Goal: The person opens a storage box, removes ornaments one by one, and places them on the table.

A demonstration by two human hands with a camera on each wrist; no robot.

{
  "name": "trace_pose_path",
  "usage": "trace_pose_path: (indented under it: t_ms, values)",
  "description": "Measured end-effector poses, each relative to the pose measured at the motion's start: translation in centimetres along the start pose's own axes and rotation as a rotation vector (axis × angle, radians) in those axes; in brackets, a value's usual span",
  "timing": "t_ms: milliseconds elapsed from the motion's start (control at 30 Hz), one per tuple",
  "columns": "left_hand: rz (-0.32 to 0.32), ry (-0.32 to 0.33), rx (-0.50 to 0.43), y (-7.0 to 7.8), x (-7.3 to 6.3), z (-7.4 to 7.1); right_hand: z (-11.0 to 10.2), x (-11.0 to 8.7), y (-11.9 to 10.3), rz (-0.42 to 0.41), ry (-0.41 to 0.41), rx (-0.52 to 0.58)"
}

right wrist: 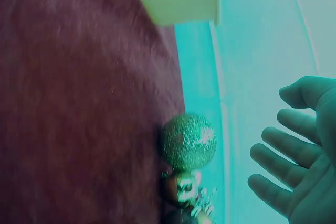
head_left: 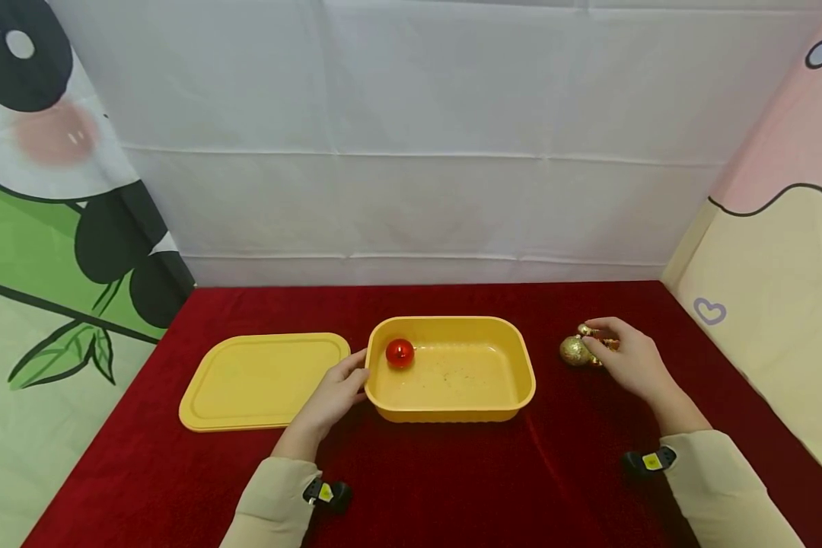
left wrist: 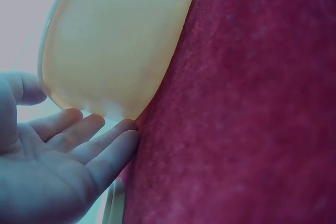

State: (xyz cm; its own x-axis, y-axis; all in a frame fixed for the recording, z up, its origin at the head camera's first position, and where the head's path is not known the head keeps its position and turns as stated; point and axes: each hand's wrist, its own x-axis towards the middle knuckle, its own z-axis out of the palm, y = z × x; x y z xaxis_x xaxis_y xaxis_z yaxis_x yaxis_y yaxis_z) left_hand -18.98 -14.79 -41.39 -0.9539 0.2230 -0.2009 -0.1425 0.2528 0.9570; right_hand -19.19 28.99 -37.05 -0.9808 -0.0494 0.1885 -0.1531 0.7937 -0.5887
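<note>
A yellow plastic box [head_left: 452,415] stands with its inside facing up, and a shiny red bauble [head_left: 400,353] lies in its left part. My left hand [head_left: 336,393] is at the box's left end. In the left wrist view, the fingertips [left wrist: 126,124] touch the outer wall, with the thumb beside the rim. Over a group of gold baubles [head_left: 575,351] at the right is my right hand [head_left: 628,358]. The right wrist view shows its fingers [right wrist: 281,163] extended and apart from the baubles, one of them large and glittery.
A flat yellow lid [head_left: 263,380] lies left of the box, partly behind the left hand. Dark red cloth [head_left: 452,487] covers the table. A white cloth wall [head_left: 438,152] rises at the back, with printed cloths on both sides.
</note>
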Motion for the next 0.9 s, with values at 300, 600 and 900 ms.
trace_pose_path:
  t_ms: [300,600,900]
  values:
    - [0.008,-0.02,-0.01,-0.1,0.1,-0.1,1.0,0.3,-2.1,-0.002,-0.053,0.037]
    - [0.003,-0.032,-0.023,-0.3,0.1,-0.3,2.5,0.7,-3.4,-0.027,-0.069,0.071]
    - [0.012,-0.041,-0.013,-0.3,0.0,-0.4,3.8,1.1,-4.9,-0.083,-0.094,0.112]
